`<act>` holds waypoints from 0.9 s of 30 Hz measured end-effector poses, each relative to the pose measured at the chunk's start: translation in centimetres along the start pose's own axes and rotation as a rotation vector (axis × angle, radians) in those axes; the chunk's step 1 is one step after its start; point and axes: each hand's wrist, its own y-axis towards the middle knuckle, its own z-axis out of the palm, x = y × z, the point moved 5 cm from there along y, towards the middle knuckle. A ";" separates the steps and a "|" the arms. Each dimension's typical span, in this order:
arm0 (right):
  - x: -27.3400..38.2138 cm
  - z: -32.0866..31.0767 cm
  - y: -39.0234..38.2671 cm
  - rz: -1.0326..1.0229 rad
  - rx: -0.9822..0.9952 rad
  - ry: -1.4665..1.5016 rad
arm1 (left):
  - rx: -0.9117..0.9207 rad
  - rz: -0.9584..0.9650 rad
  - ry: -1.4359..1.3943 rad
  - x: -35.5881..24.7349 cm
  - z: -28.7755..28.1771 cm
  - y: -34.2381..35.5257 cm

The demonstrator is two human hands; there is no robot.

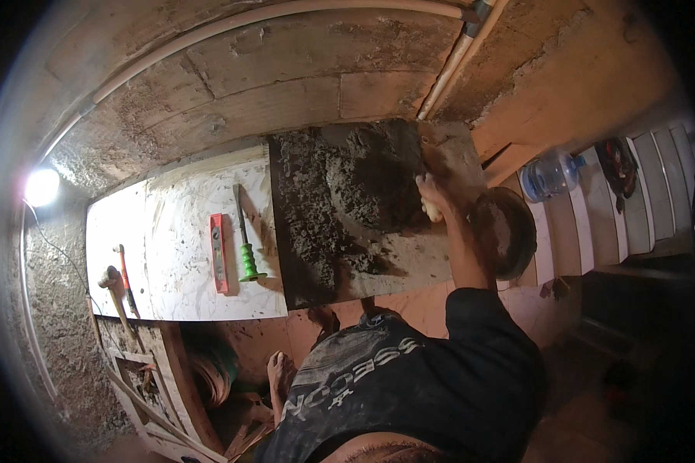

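Note:
My right hand point(431, 194) reaches over the slab and is closed round a trowel, whose pale, rounded handle point(432, 211) shows beside the fingers; its blade cannot be made out against the mortar. Wet grey mortar point(355, 181) covers much of the dark slab in rough heaps and smears, just left of this hand. Next to my right forearm stands a round, dark basin point(503, 233) with grey residue inside. My left hand point(278, 372) hangs low in front of the worktop, fingers loosely extended, with nothing seen in it.
On the white tiles point(177, 255) left of the mortar lie a red spirit level point(218, 253), a chisel with a green guard point(247, 251), a hammer point(113, 282) and a red-handled tool point(123, 274). A lamp glows far left. At right, a water bottle point(550, 177) rests by leaning tiles point(587, 216).

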 end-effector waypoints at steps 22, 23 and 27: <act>-1.0 2.1 -5.5 0.321 -0.187 0.560 | -0.064 -0.026 -0.171 3.9 -3.9 3.8; -2.2 1.9 -4.6 0.199 -0.220 0.339 | -0.026 -0.017 -0.163 3.8 -3.6 4.0; -3.9 1.8 -1.8 -0.057 -0.338 -0.299 | 0.007 0.001 -0.201 3.7 -2.7 3.5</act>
